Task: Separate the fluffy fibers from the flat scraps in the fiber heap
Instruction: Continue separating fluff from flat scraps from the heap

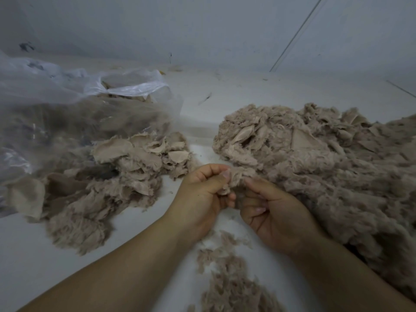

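From my remote seat the view is dim, flat and greyish, with no harsh shadows. Faint glare streaks the crumpled clear plastic bag [67, 104]. Beyond that bag, the pale grey wall [202, 25] bows from wide-angle distortion. Nearest me, forearms and loose beige fluff [227, 287] look soft and blurred.
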Demonstrator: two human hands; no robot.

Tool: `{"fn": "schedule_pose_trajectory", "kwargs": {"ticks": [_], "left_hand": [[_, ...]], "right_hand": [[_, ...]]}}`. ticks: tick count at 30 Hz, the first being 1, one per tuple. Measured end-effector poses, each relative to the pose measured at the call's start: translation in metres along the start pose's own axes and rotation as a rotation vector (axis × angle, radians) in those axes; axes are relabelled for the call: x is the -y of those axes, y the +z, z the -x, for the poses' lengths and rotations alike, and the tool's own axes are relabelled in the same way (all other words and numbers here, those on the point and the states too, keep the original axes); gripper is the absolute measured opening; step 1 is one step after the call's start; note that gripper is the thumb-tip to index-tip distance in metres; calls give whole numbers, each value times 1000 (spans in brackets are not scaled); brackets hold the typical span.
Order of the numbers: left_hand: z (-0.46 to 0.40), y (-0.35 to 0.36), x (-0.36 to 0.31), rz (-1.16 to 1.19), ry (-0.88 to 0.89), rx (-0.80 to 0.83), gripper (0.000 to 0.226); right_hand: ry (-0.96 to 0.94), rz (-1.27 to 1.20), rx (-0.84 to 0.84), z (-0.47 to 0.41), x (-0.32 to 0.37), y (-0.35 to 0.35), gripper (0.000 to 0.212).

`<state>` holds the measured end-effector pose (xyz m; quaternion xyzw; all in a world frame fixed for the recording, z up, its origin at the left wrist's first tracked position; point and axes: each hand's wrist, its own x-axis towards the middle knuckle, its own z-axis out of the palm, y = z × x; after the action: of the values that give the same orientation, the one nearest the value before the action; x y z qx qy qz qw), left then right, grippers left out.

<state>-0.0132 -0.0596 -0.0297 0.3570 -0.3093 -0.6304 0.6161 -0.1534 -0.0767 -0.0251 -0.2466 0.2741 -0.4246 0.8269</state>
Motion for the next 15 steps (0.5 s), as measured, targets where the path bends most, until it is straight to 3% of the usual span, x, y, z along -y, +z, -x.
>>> {"fn": "schedule_pose_trajectory", "kwargs": {"ticks": [3,7,11,13,15], "left_hand": [[3,-1,0,-203,30,72,22],[9,-4,-1,-583,131,175,14],[12,-5,-10,-657,84,484,12],[11,-7,-18,-783,41,629,11],[10,-9,-20,-811,27,583,23]], "right_hand": [[16,-72,-36,-1,-1,2,5],[12,-92,-112,0,-2,1,14],[32,-28,-145,1,-2,-2,27],[88,91,-108,4,-3,-1,24],[68,118,-97,4,-2,-1,34]]}}
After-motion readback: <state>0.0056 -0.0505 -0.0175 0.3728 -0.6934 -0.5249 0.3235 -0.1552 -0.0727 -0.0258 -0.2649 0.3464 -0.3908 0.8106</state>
